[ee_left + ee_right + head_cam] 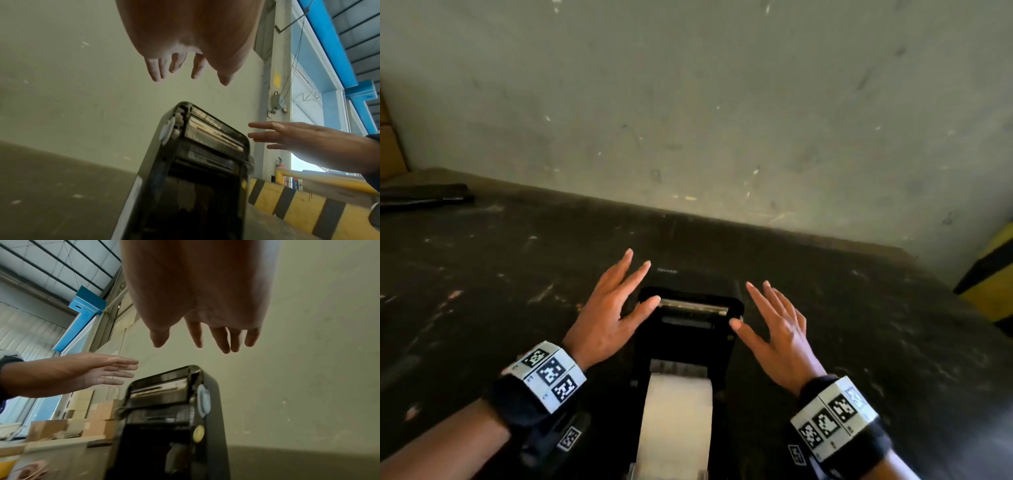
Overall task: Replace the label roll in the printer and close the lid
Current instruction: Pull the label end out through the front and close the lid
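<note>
A black label printer stands on the dark table with its lid raised upright. Below the lid a white label roll lies in the open bay. My left hand hovers at the lid's left side, fingers spread and straight, thumb near the top left corner. At the lid's right side my right hand is spread the same way, its thumb close to the right edge. From the left wrist, the left hand is above the lid and clear of it. From the right wrist, the right hand likewise stays off the lid.
A scuffed dark table runs back to a grey wall. A flat black object lies at the far left. A yellow and black striped barrier stands at the right edge. Cardboard boxes are stacked off to the left.
</note>
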A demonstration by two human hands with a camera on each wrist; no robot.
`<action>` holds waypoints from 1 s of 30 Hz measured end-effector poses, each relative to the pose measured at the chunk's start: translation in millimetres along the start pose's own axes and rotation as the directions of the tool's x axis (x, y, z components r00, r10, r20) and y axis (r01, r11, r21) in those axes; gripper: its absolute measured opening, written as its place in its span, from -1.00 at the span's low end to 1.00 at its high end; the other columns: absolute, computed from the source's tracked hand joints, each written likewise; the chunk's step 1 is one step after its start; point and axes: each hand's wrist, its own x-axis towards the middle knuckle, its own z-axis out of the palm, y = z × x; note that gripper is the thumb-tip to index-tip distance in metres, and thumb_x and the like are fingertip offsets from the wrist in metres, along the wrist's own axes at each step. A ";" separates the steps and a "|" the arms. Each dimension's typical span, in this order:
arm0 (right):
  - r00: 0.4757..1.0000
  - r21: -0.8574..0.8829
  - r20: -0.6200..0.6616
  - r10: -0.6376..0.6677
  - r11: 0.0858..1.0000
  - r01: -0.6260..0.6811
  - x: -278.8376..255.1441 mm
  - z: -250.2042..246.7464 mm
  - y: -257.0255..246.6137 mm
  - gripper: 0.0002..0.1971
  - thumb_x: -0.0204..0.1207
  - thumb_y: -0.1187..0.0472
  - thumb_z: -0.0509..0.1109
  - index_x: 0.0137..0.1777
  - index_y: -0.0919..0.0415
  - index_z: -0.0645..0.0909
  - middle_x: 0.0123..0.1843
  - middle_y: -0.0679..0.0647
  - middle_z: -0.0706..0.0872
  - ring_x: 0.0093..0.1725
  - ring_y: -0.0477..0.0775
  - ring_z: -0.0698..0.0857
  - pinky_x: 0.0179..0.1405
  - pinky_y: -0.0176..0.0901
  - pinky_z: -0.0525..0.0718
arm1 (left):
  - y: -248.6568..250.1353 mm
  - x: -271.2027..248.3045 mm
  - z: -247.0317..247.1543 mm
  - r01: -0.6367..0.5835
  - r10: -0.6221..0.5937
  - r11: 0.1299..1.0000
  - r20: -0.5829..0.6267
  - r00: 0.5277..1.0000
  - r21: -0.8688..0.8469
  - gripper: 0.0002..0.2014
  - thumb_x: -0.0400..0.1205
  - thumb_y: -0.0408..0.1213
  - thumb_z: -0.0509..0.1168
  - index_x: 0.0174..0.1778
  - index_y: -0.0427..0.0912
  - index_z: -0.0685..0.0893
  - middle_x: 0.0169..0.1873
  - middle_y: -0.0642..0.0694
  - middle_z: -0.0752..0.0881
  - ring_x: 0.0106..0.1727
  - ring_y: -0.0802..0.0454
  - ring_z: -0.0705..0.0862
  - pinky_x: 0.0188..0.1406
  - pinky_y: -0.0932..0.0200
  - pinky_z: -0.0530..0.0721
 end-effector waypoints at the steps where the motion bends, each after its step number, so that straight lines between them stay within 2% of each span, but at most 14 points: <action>1: 1.000 -0.006 -0.012 0.005 1.000 -0.005 16.9 -3.0 -0.9 -0.22 0.41 -0.46 0.06 0.59 -0.18 0.06 0.68 0.09 0.04 0.65 0.02 -0.06 0.54 -0.05 -0.12 | -4.3 21.3 -0.8 -0.008 0.008 1.000 -0.006 1.000 -0.010 -0.35 0.55 0.22 0.20 0.55 0.10 0.25 0.64 0.04 0.02 0.63 0.13 -0.03 0.57 0.06 0.09; 3: 0.999 -0.011 0.014 0.035 0.999 -0.035 40.4 -4.4 -4.1 -0.30 0.47 -0.35 0.11 0.58 -0.17 0.09 0.68 0.09 0.06 0.65 0.03 -0.05 0.57 -0.01 -0.10 | -9.7 51.0 -0.2 -0.022 0.022 1.000 0.026 0.999 0.001 -0.34 0.53 0.23 0.21 0.53 0.11 0.27 0.64 0.02 0.04 0.63 0.11 -0.02 0.58 0.02 0.09; 6: 0.992 -0.022 0.089 0.092 0.996 -0.090 73.0 -4.6 -7.1 -0.37 0.53 -0.28 0.13 0.58 -0.17 0.13 0.67 0.08 0.12 0.64 0.05 -0.02 0.58 0.05 -0.08 | -15.4 87.1 1.9 0.013 -0.016 1.000 0.160 0.987 0.022 -0.31 0.48 0.22 0.25 0.53 0.14 0.26 0.64 0.02 0.04 0.62 0.11 -0.05 0.56 -0.02 0.06; 9: 0.964 -0.041 0.223 0.146 0.989 -0.140 93.0 -8.1 -11.8 -0.39 0.52 -0.26 0.19 0.55 -0.13 0.22 0.62 0.08 0.25 0.62 0.07 0.10 0.58 0.08 -0.01 | -29.8 102.5 4.2 0.069 -0.084 0.996 0.350 0.933 0.055 -0.15 0.28 0.43 0.24 0.50 0.22 0.26 0.64 0.00 0.03 0.63 0.07 -0.07 0.57 -0.08 0.05; 11: 0.919 -0.005 0.358 0.165 0.985 -0.174 100.5 -11.1 -13.2 -0.44 0.51 -0.23 0.24 0.49 -0.11 0.33 0.52 0.04 0.41 0.55 0.07 0.29 0.58 0.12 0.16 | -37.2 104.3 6.0 0.139 -0.137 0.990 0.430 0.893 0.028 -0.17 0.25 0.46 0.26 0.46 0.33 0.27 0.64 0.00 0.04 0.63 0.07 -0.04 0.60 -0.19 0.05; 12: 0.901 0.011 0.403 0.162 0.983 -0.182 101.9 -12.7 -13.5 -0.46 0.51 -0.24 0.25 0.46 -0.11 0.38 0.47 0.00 0.48 0.50 0.04 0.37 0.56 0.13 0.23 | -38.5 103.0 7.2 0.162 -0.149 0.987 0.445 0.883 0.009 -0.18 0.25 0.45 0.27 0.45 0.35 0.27 0.64 0.01 0.06 0.63 0.07 -0.01 0.60 -0.19 0.05; 16: 0.877 0.017 0.455 0.155 0.983 -0.183 102.2 -13.2 -12.4 -0.51 0.50 -0.26 0.23 0.38 -0.12 0.47 0.36 -0.07 0.56 0.37 -0.04 0.48 0.50 0.18 0.32 | -29.2 96.4 6.3 0.177 -0.158 0.984 0.451 0.879 0.001 -0.15 0.27 0.38 0.28 0.50 0.22 0.26 0.63 -0.03 0.10 0.62 0.05 0.06 0.56 0.04 0.08; 20: 0.861 0.118 0.484 0.157 0.963 -0.242 86.1 -16.1 -14.0 -0.56 0.46 -0.28 0.27 0.30 -0.16 0.53 0.22 -0.13 0.63 0.22 -0.11 0.59 0.38 0.12 0.50 | -22.2 83.4 -1.5 0.229 -0.203 0.973 0.464 0.862 0.000 -0.02 0.14 0.52 0.24 0.49 0.20 0.29 0.62 -0.03 0.15 0.61 0.02 0.12 0.55 0.02 0.12; 23: 0.851 0.162 0.501 0.159 0.948 -0.273 66.3 -18.8 -13.9 -0.51 0.39 -0.33 0.32 0.28 -0.17 0.54 0.19 -0.09 0.67 0.14 -0.13 0.65 0.26 0.04 0.63 | -12.0 63.4 -7.9 0.229 -0.201 0.973 0.461 0.864 -0.005 -0.01 0.13 0.52 0.24 0.49 0.18 0.31 0.62 -0.03 0.16 0.61 0.05 0.12 0.55 0.05 0.12; 27: 0.855 0.153 0.492 0.167 0.950 -0.273 26.5 -20.4 -19.1 -0.30 0.20 -0.48 0.33 0.34 -0.23 0.48 0.28 -0.10 0.60 0.22 -0.10 0.60 0.27 0.00 0.61 | 6.6 19.6 -16.9 0.222 -0.209 0.975 0.445 0.871 0.024 -0.08 0.19 0.46 0.28 0.48 0.18 0.33 0.62 -0.01 0.16 0.61 0.11 0.08 0.54 0.11 0.08; 30: 0.856 0.127 0.509 0.095 0.975 -0.184 -12.8 -19.6 -29.8 -0.39 0.34 -0.36 0.33 0.40 -0.23 0.41 0.40 -0.05 0.51 0.36 -0.03 0.49 0.42 0.07 0.49 | 23.5 -16.4 -24.5 0.198 -0.214 0.977 0.488 0.846 0.084 0.02 0.09 0.53 0.26 0.49 0.20 0.30 0.63 0.03 0.09 0.60 0.19 -0.01 0.55 0.10 0.03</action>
